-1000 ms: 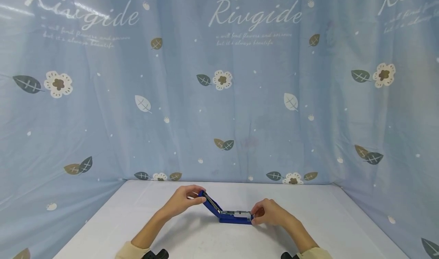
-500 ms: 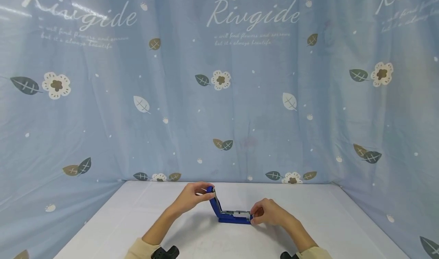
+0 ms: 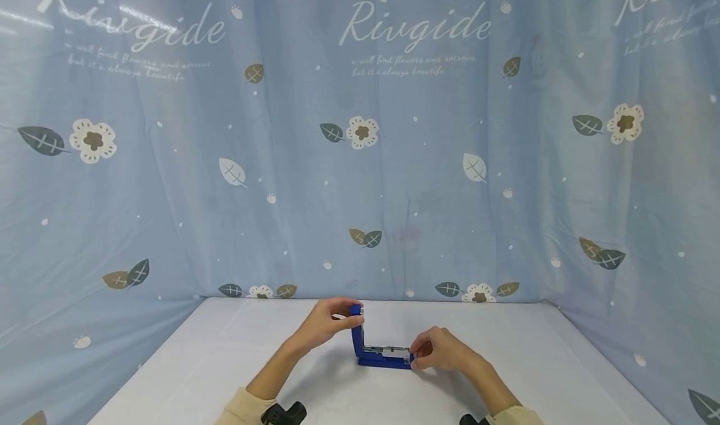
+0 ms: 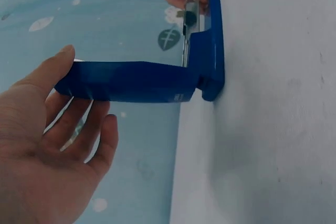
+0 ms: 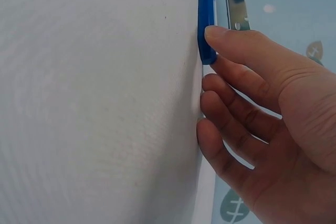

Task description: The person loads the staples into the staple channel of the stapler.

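Note:
A blue stapler [image 3: 385, 360] rests on the white table with its top arm swung up, about square to the base. My left hand [image 3: 326, 322] pinches the free end of that raised arm between thumb and fingers; the left wrist view shows the arm's blue cover [image 4: 131, 81] reaching from the thumb to the hinge. At the base's other end my right hand [image 3: 441, 350] grips the tip, thumb on the near side. In the right wrist view the base [image 5: 208, 40] lies under the thumb, and its other fingers are curled beside the table. A silver staple channel [image 3: 396, 351] lies along the base.
The white table [image 3: 225, 350] reaches back to a blue curtain [image 3: 360, 181] printed with leaves, flowers and lettering, which also hangs on both sides. Black straps with cameras [image 3: 284, 414] sit on the wrists below beige sleeves.
My left hand has moved right and slightly up, swinging the stapler's top arm from a leftward slant to upright. The right hand and the base have stayed in place.

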`<action>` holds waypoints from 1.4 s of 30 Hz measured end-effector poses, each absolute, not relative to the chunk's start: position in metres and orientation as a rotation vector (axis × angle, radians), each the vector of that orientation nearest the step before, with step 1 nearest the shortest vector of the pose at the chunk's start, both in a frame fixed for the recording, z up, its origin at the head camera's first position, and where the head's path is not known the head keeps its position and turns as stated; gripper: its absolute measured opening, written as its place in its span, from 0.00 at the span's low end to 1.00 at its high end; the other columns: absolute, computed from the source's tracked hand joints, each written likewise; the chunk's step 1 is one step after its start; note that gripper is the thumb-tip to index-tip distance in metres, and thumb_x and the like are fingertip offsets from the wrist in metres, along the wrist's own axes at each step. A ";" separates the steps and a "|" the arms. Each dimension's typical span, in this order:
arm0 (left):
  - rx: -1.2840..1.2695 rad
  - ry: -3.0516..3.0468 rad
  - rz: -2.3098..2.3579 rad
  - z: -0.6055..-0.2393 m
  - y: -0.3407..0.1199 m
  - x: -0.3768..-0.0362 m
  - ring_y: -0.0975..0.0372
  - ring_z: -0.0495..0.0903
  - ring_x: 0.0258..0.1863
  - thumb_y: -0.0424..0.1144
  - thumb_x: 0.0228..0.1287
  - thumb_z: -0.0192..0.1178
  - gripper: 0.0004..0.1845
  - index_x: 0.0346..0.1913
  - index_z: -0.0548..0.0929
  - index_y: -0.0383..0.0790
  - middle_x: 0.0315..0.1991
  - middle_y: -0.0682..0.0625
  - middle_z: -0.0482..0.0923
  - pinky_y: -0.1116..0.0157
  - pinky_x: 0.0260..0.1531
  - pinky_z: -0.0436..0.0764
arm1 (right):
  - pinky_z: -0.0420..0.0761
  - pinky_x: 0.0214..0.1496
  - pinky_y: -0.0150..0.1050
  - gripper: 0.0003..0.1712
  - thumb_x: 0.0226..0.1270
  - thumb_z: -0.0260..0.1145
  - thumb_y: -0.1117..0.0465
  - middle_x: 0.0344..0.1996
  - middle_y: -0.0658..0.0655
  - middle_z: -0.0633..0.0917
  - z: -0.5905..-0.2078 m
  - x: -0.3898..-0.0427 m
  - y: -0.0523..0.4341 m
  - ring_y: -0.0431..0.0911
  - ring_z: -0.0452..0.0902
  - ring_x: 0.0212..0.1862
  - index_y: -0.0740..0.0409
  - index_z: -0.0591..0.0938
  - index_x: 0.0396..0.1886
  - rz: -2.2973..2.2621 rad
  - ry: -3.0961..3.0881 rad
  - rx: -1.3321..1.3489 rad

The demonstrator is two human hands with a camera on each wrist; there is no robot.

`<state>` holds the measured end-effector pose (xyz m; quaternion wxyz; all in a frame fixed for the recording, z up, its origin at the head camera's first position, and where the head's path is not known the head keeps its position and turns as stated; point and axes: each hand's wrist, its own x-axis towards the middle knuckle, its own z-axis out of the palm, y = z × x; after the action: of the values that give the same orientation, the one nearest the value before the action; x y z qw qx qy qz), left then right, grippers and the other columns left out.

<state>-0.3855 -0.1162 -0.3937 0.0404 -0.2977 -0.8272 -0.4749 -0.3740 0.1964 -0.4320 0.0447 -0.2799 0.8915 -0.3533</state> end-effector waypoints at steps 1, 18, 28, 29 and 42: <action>-0.916 -2.533 -1.462 -0.394 -0.115 -0.386 0.61 0.82 0.45 0.49 0.64 0.65 0.19 0.55 0.82 0.50 0.43 0.53 0.86 0.68 0.43 0.80 | 0.75 0.33 0.29 0.11 0.53 0.76 0.60 0.28 0.50 0.86 -0.432 -0.374 0.196 0.38 0.76 0.29 0.58 0.87 0.35 -1.079 2.725 -0.862; -0.933 -2.515 -1.514 -0.397 -0.099 -0.387 0.61 0.82 0.45 0.50 0.63 0.66 0.18 0.55 0.83 0.50 0.44 0.52 0.86 0.70 0.43 0.80 | 0.76 0.33 0.29 0.12 0.53 0.77 0.59 0.28 0.49 0.86 -0.435 -0.375 0.198 0.36 0.76 0.29 0.57 0.87 0.36 -1.075 2.730 -0.892; -0.971 -2.486 -1.521 -0.401 -0.090 -0.389 0.63 0.83 0.42 0.48 0.63 0.66 0.17 0.53 0.83 0.51 0.42 0.52 0.87 0.69 0.42 0.81 | 0.76 0.33 0.29 0.11 0.53 0.77 0.60 0.29 0.50 0.86 -0.435 -0.376 0.197 0.37 0.76 0.29 0.57 0.87 0.36 -1.075 2.733 -0.878; -0.971 -2.486 -1.528 -0.401 -0.089 -0.389 0.63 0.83 0.42 0.48 0.63 0.66 0.16 0.53 0.83 0.51 0.41 0.52 0.87 0.69 0.42 0.81 | 0.76 0.32 0.29 0.11 0.53 0.77 0.60 0.29 0.50 0.86 -0.435 -0.376 0.197 0.37 0.76 0.29 0.57 0.87 0.36 -1.076 2.732 -0.871; -1.008 -2.505 -1.536 -0.407 -0.069 -0.387 0.64 0.82 0.41 0.47 0.63 0.66 0.16 0.53 0.84 0.48 0.42 0.52 0.86 0.72 0.40 0.81 | 0.76 0.33 0.29 0.11 0.54 0.76 0.60 0.29 0.50 0.86 -0.431 -0.372 0.195 0.38 0.76 0.29 0.58 0.87 0.36 -1.076 2.727 -0.856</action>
<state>-0.3867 -0.0690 -0.4073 0.0175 -0.3244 -0.8062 -0.4944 -0.3719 0.1947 -0.4307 0.0440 -0.2801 0.8921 -0.3519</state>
